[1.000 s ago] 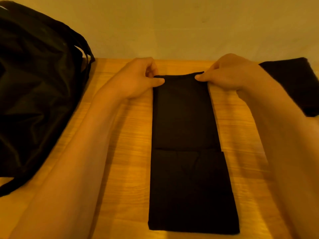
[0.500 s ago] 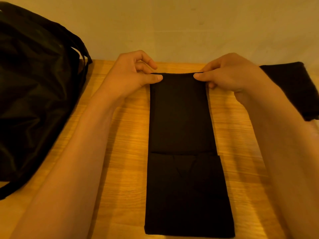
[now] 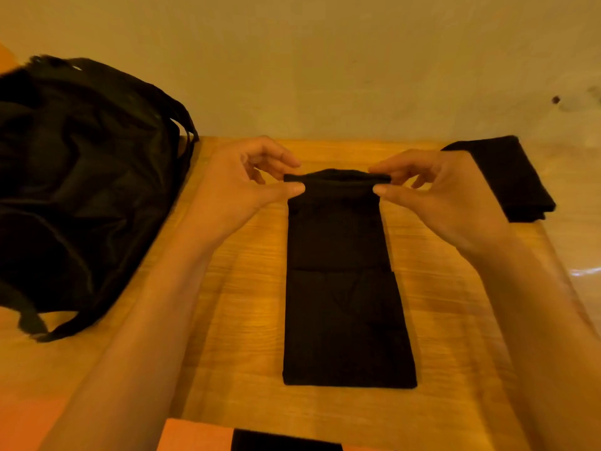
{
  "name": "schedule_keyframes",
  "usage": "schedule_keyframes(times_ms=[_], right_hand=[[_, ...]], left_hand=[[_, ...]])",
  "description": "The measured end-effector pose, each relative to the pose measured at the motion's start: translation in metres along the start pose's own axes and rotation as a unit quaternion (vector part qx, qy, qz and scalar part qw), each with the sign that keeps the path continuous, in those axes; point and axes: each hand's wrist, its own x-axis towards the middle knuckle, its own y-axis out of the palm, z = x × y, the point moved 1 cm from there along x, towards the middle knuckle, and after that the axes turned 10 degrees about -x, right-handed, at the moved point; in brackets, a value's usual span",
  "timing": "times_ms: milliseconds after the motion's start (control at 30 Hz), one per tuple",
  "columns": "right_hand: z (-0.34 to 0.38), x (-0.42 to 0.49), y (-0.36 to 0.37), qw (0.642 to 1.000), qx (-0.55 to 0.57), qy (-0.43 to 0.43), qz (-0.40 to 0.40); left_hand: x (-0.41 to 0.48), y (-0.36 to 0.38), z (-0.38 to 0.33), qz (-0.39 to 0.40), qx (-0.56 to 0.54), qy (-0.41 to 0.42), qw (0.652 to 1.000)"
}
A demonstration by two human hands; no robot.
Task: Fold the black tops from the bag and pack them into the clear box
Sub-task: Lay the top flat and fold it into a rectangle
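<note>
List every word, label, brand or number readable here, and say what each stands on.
No text can be read.
The black top: no print or label showing.
The black bag: a pale spot near its top, too blurred to read.
The folded black garment at right: plain.

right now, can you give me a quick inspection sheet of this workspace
surface: wooden table, set against the wall.
job's things: long black top lies lengthwise, far end raised; folded top at far right; black bag at left; clear box not made out.
clutter: orange and black shape, cut off at the near edge.
hands: left hand and right hand each pinch a far corner of the long top.
cables: nothing seen.
surroundings: plain wall.
</note>
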Motion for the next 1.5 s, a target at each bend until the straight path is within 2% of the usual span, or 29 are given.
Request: schedule_keyframes(times_ms=[200, 367, 533, 767, 1000, 1133, 1200, 1267, 1400, 1500], right_hand=[[-0.008, -0.039, -0.001, 0.981, -0.137, -0.122, 0.057], [-0.015, -0.054, 0.006, 0.956, -0.217, -0.188, 0.065], [-0.021, -0.062, 0.01, 0.951, -0.235, -0.196, 0.045], [-0.025, -0.067, 0.009, 0.941, -0.246, -0.229, 0.043], [-0.031, -0.073, 0.009, 0.944, -0.233, -0.23, 0.033], [-0.02, -0.06, 0.01, 0.955, -0.217, -0.199, -0.03], [-0.015, -0.048, 0.017, 0.961, -0.229, -0.155, -0.032], [-0.014, -0.038, 0.025, 0.957, -0.255, -0.142, 0.005], [-0.016, -0.041, 0.033, 0.923, -0.323, -0.147, 0.151], [-0.023, -0.061, 0.031, 0.931, -0.283, -0.138, 0.185]], left_hand=[[-0.043, 0.006, 0.013, 0.076, 0.09, 0.031, 0.993], [-0.066, 0.011, 0.021, 0.112, 0.168, 0.074, 0.977], [-0.072, 0.01, 0.022, 0.134, 0.229, 0.141, 0.954], [-0.071, 0.01, 0.021, 0.17, 0.243, 0.154, 0.942], [-0.076, 0.003, 0.019, 0.202, 0.223, 0.082, 0.95], [-0.073, 0.008, 0.008, 0.142, 0.118, 0.111, 0.977], [-0.066, 0.015, 0.007, 0.121, 0.142, 0.126, 0.974], [-0.059, 0.025, 0.007, 0.161, 0.233, 0.101, 0.954], [-0.057, 0.038, 0.022, 0.289, 0.382, 0.049, 0.876], [-0.067, 0.031, 0.031, 0.305, 0.379, 0.047, 0.872]])
